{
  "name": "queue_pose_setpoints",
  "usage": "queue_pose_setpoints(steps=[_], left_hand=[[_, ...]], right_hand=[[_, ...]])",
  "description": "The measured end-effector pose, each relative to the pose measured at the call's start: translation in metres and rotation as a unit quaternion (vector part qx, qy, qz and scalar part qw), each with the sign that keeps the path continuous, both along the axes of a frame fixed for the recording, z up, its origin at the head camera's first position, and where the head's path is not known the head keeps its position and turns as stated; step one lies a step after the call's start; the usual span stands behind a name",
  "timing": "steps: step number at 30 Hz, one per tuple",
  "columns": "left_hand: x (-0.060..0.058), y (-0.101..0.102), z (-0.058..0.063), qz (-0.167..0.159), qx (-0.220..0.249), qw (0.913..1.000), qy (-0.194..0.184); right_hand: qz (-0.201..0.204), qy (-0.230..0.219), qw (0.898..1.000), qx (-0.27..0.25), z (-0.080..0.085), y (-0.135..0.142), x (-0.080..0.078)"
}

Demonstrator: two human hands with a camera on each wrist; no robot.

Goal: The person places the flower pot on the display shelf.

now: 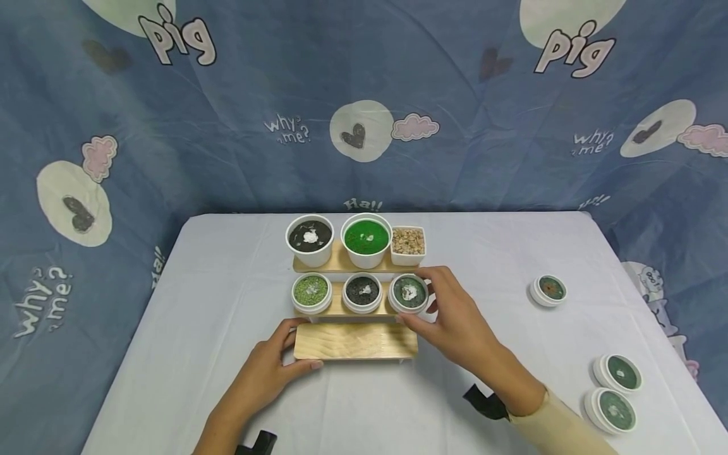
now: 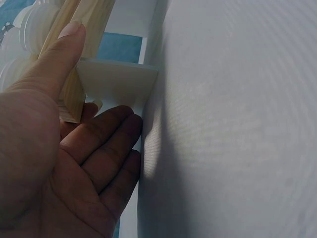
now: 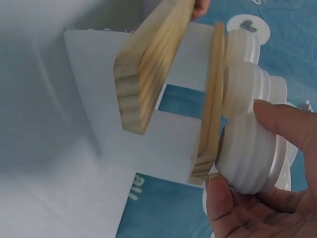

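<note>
A three-tier display stand with wooden boards (image 1: 355,341) and white supports stands mid-table. At the left end of its bare lowest board, my left hand (image 1: 267,376) holds the board between thumb and index finger; in the left wrist view the other fingers (image 2: 106,153) extend beneath it, beside a white support panel (image 2: 119,82). My right hand (image 1: 457,322) grips a round white tub (image 1: 409,292) with dark green, white-flecked contents at the middle board's right end. Thumb and fingers wrap its sides, its base close against the board (image 3: 212,99). Beside it sit a black-filled tub (image 1: 363,292) and a light-green one (image 1: 311,292).
The top board carries a black-filled cup (image 1: 309,239), a bright green cup (image 1: 366,239) and a square dish of grains (image 1: 407,243). Three small tubs stand at the right: one brownish-green (image 1: 549,291), two green (image 1: 618,373), (image 1: 611,409). Blue printed cloth (image 1: 227,158) hangs behind the white table.
</note>
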State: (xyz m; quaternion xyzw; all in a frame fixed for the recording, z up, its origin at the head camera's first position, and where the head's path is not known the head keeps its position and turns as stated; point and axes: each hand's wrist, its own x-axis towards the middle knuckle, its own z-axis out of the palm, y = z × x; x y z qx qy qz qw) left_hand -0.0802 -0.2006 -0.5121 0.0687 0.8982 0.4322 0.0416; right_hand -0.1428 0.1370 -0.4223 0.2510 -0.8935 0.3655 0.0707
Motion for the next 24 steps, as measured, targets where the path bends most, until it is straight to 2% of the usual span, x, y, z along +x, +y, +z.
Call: queue_pose_setpoints(steps=[24], left_hand=[[0.000, 0.000, 0.000, -0.002, -0.003, 1.0000, 0.002]], right_hand=[[-0.022, -0.007, 0.999, -0.027, -0.011, -0.002, 0.002]])
